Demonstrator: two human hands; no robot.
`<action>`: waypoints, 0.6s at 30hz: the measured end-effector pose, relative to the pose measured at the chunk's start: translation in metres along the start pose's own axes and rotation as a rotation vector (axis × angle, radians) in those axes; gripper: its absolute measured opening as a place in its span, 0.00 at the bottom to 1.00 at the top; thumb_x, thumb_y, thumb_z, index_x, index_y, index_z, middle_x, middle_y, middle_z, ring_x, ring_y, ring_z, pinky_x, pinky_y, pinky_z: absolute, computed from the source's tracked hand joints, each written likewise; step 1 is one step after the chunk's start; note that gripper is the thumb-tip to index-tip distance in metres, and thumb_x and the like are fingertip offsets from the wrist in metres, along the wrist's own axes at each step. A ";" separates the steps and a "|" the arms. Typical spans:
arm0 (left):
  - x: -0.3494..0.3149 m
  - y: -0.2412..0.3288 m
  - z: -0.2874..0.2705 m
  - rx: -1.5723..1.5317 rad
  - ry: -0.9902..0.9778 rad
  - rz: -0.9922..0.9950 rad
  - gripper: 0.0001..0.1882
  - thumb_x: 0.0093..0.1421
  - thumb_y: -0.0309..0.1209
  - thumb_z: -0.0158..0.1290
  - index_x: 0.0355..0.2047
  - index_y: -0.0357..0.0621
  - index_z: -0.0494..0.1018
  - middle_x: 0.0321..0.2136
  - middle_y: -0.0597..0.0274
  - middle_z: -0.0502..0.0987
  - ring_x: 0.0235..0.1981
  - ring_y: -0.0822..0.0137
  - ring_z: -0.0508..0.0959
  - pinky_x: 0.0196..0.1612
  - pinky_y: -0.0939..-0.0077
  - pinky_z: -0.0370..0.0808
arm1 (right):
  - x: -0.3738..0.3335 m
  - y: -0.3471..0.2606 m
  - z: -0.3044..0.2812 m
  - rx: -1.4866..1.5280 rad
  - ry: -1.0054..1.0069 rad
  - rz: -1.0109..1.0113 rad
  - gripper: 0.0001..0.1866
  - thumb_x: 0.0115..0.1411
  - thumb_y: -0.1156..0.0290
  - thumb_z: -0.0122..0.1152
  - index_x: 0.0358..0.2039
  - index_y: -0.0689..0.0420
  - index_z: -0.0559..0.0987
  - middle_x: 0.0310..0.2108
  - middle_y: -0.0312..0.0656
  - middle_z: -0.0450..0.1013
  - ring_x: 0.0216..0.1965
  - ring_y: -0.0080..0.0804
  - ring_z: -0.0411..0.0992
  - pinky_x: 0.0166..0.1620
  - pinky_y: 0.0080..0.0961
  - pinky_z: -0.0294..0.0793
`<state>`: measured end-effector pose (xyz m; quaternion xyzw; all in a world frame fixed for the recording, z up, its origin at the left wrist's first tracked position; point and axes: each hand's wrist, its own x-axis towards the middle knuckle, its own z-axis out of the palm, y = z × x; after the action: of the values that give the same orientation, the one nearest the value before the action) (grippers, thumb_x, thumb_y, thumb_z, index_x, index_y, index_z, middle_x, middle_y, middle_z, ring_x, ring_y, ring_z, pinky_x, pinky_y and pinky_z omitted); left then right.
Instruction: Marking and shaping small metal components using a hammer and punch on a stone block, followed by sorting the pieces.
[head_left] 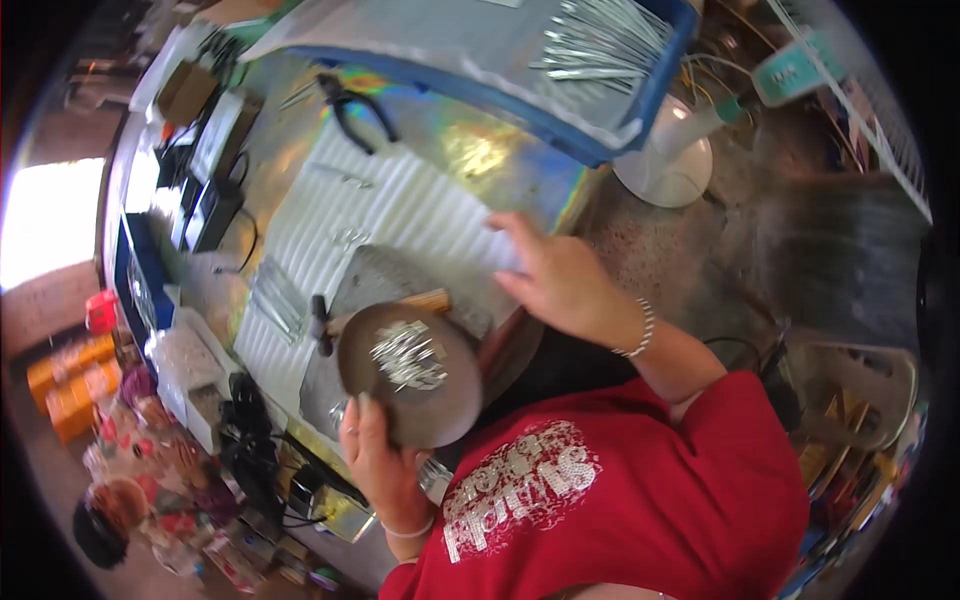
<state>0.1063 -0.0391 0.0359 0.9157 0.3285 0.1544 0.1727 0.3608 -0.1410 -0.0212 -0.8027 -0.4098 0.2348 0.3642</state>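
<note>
My left hand grips the near edge of a round brown-grey dish, fingers on its rim. A heap of small shiny metal pieces lies in the dish. To the right, my right hand is over the edge of a white ribbed foam sheet, thumb and forefinger apart with nothing seen between them. Partly under the dish, a hammer with a wooden handle rests on a grey block. Small silver pieces and a bundle of thin clear or silvery strips lie on the foam.
Black-handled pliers lie beyond the foam. A blue tray of long silver rods stands at the table's far side. A white round stool is right of it. Another person sits at lower left, near orange boxes.
</note>
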 end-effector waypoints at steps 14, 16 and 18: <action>-0.014 -0.001 -0.032 -0.120 0.151 -0.107 0.30 0.58 0.40 0.53 0.55 0.32 0.64 0.49 0.42 0.71 0.49 0.50 0.72 0.51 0.61 0.69 | -0.004 -0.027 0.022 -0.241 0.112 -0.640 0.10 0.50 0.68 0.53 0.32 0.58 0.71 0.23 0.35 0.66 0.26 0.27 0.69 0.24 0.22 0.69; -0.011 0.014 -0.027 -0.663 0.302 -0.806 0.32 0.58 0.44 0.52 0.54 0.29 0.65 0.49 0.41 0.71 0.50 0.50 0.72 0.53 0.62 0.68 | -0.002 -0.013 0.001 -0.269 0.150 -0.498 0.13 0.49 0.70 0.55 0.36 0.58 0.71 0.29 0.39 0.67 0.29 0.29 0.71 0.27 0.25 0.72; 0.005 0.042 -0.020 -0.024 0.053 -0.243 0.31 0.57 0.42 0.52 0.53 0.27 0.65 0.49 0.41 0.71 0.50 0.52 0.73 0.53 0.65 0.67 | -0.003 0.006 -0.022 -0.268 0.256 -0.389 0.15 0.51 0.73 0.57 0.41 0.59 0.71 0.35 0.44 0.68 0.30 0.31 0.71 0.30 0.25 0.73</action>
<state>0.1258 -0.0620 0.0719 0.8626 0.4395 0.1604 0.1923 0.3764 -0.1546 -0.0122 -0.7732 -0.5341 0.0007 0.3419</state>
